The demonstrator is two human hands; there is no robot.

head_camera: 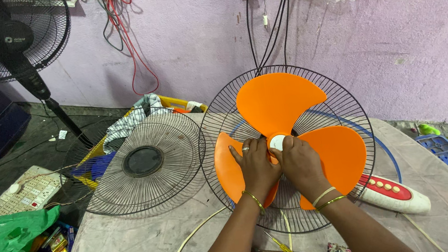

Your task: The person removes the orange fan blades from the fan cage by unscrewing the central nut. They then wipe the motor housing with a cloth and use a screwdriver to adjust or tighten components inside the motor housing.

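Note:
An orange three-bladed fan blade (279, 101) lies in a black wire rear guard (342, 98) on the grey table. My left hand (255, 167) rests flat on the lower left blade, fingers toward the hub. My right hand (298, 160) presses on the white hub cap (277, 141) at the centre, fingers closed around it. Both wrists wear thin bangles. The fan's white and red body (392, 192) sticks out from under the guard at the right.
A loose front wire guard (143, 164) lies to the left on the table. A yellow-handled screwdriver (285, 249) lies near the front edge. A standing black fan (7, 40), a yellow crate (175, 100), a green bag (4, 235) and cables hang or stand around.

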